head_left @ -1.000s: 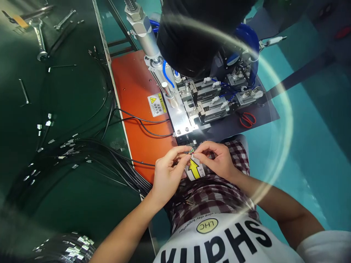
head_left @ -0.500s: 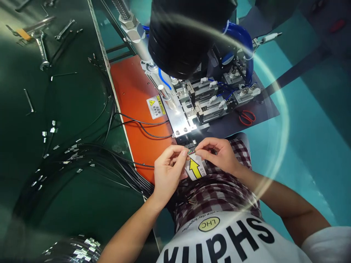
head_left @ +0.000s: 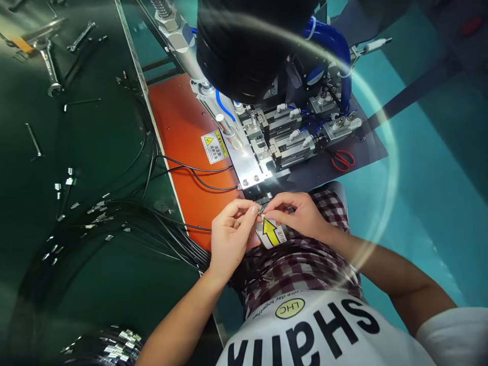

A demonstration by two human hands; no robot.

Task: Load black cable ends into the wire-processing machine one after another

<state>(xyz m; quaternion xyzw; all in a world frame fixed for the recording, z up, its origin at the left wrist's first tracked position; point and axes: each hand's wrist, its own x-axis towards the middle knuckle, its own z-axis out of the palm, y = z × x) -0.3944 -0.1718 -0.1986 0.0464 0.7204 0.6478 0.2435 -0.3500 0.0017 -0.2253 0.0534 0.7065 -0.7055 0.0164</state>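
My left hand is closed, thumb and fingertips pinching a small bundle of thin coloured wires, some of them green. Against the same wire ends my right hand is pinched too, thumb and forefinger together. The fingertips almost meet just in front of the machine with its metal plate and small cylinders. Under the hands lies a white label with a yellow arrow. Whatever cable the wires come from is hidden by my left hand.
Black cables with metal connector ends spread over the green table, alongside wrenches. A coil of cables sits lower left. Red-handled scissors lie right of the machine. A large black cylinder hangs over it.
My right hand has shifted slightly left, closer to the left fingertips. The left hand keeps its pinch on the wires. The whole view has moved a little.
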